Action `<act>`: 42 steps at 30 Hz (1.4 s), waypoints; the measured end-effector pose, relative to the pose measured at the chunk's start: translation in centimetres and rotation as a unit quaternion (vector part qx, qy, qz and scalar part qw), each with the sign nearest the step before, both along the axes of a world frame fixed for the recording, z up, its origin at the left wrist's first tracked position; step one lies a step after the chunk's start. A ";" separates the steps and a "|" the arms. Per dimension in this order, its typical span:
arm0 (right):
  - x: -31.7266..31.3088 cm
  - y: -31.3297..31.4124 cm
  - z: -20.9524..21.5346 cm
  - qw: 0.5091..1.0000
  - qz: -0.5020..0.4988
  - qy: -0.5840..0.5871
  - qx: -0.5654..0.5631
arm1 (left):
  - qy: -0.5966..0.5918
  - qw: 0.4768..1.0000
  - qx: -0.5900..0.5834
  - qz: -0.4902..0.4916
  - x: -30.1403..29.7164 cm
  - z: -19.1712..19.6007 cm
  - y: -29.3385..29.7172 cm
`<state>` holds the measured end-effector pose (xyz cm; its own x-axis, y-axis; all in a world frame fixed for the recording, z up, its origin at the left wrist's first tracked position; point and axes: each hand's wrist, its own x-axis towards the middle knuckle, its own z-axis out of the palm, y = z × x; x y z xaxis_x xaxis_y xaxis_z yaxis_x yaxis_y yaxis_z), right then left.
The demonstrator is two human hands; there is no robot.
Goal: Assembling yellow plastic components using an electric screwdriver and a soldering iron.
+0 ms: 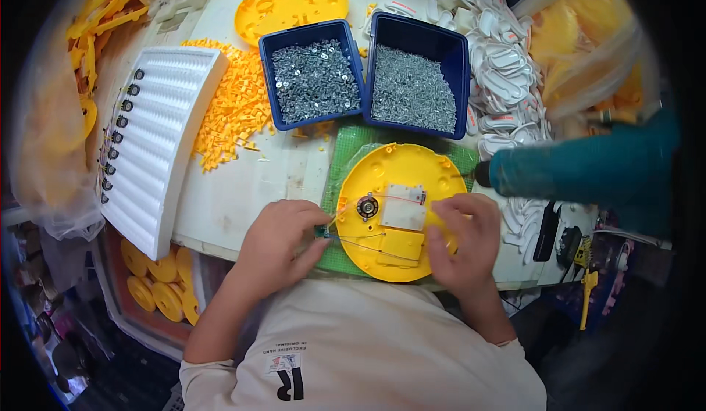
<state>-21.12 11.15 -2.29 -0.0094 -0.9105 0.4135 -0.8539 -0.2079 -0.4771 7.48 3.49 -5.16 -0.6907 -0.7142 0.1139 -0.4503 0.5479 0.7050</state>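
meanwhile two hands (283, 238) steady one yellow disc (397, 209) before two blue bins (312, 73).

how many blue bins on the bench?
2. Left blue bin of shiny metal bits, right blue bin of grey screws, side by side above the yellow disc. None seem hidden.

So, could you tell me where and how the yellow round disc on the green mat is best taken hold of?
Probably by the rim of the yellow disc at its far edge, coming from above. It lies flat on the green mat, and the middle carries a small speaker and thin wires, while both hands already cover the near sides.
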 end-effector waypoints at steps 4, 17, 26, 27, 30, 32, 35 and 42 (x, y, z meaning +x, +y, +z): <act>1.8 -1.6 0.4 0.991 0.130 0.003 0.012 | 0.096 0.993 0.001 0.073 -0.8 0.2 0.3; 5.7 -4.8 -0.5 0.983 0.179 0.025 0.026 | 0.216 0.896 0.345 0.176 -3.1 0.6 0.0; 6.3 -5.4 -0.6 0.984 0.160 0.043 0.067 | 0.192 0.893 0.354 0.202 -2.8 -0.7 -0.3; 6.3 -5.3 -0.7 0.984 0.161 0.044 0.068 | 0.193 0.892 0.354 0.202 -2.9 -0.6 -0.1; 6.1 -5.1 -0.8 0.983 0.162 0.063 0.055 | 0.212 0.909 0.303 0.195 -3.2 -0.5 0.4; 5.8 -4.8 -0.8 0.981 0.168 0.064 0.069 | 0.202 0.913 0.302 0.187 -3.3 -0.4 0.4; 4.7 -5.1 0.9 0.978 0.182 -0.018 0.103 | 0.104 0.938 0.276 0.183 -3.6 1.3 -0.3; -1.6 -2.1 -0.2 0.975 0.144 -0.021 0.165 | 0.125 0.992 0.010 0.029 -4.2 0.4 -1.9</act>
<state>-22.72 9.03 -2.47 0.2562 -0.9612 0.1022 -0.7608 -0.2658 -0.5921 3.32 1.62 -4.75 -0.5997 -0.7561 0.2621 -0.2913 0.5113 0.8085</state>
